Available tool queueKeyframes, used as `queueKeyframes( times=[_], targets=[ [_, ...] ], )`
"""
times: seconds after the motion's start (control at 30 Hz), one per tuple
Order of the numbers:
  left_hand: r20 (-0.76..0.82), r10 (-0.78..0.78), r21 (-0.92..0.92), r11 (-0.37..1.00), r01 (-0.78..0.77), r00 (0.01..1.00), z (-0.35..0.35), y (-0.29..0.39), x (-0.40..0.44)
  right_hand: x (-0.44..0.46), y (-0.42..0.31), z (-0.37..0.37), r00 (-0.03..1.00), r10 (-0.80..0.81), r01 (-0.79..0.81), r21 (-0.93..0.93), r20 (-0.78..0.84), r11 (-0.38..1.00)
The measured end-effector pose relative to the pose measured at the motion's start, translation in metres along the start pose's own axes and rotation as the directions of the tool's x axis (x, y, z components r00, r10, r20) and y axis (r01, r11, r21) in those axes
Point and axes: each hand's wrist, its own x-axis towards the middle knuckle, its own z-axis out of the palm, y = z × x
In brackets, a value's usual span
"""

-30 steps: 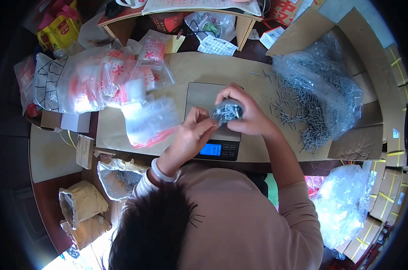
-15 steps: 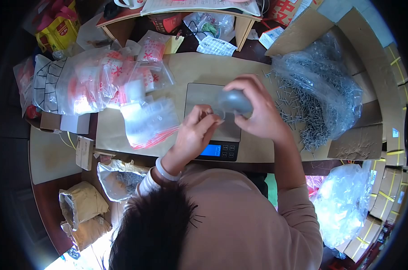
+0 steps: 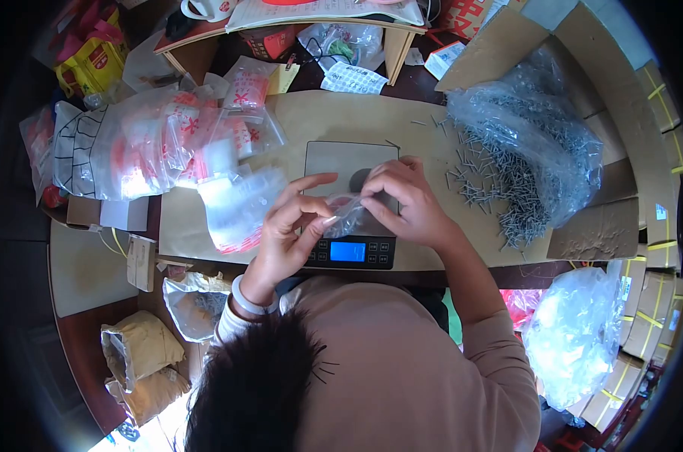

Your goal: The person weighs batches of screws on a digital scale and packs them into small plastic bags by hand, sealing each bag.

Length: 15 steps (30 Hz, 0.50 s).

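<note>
Over the lower part of the scale, my left hand pinches one side of a small clear plastic bag. My right hand grips the bag's upper edge with thumb and fingers. What the bag contains is hard to make out. A round grey cup rests on the scale plate, partly hidden behind my right hand. The blue display is lit. Loose screws lie to the right, and flat clear bags with red edges lie to the left.
A cardboard box with a plastic liner full of screws lies open at the right. Filled bags with red print are heaped at the left. A wooden shelf stands at the back. Paper sacks are at the lower left.
The grey cup has left my right hand and is on the scale. Both hands now hold the small bag, with my left hand turned more palm-up. The view has shifted slightly.
</note>
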Motion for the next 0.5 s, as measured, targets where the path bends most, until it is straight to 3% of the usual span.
queueKeyframes(
  times=[0.07,0.1,0.2,0.23,0.43,0.5],
  targets=[
    [0.039,-0.043,-0.119,0.992,0.047,0.998,0.005,0.01,-0.001,0.002,-0.012,-0.006,0.996,-0.087,0.089,-0.066,0.028,0.994],
    [-0.002,-0.067,-0.017,0.998,0.067,0.998,0.01,0.013,0.0,0.002,-0.019,-0.006,0.994,-0.105,0.108,-0.091,0.03,0.99],
    [0.079,-0.07,0.353,0.935,0.037,0.994,0.009,0.019,0.002,0.002,-0.026,-0.007,0.988,-0.151,0.157,-0.182,0.043,0.971],
    [0.001,-0.052,0.366,0.93,0.048,0.999,0.014,0.022,0.004,0.002,-0.028,-0.007,0.989,-0.146,0.15,-0.19,0.034,0.97],
    [-0.012,-0.164,0.258,0.952,0.161,0.986,0.018,0.026,0.0,0.003,-0.032,-0.005,0.981,-0.193,0.188,-0.217,-0.003,0.958],
    [0.006,-0.114,0.225,0.968,0.11,0.993,0.021,0.029,-0.002,0.005,-0.036,-0.006,0.971,-0.238,0.239,-0.199,0.029,0.95]
  ],
)
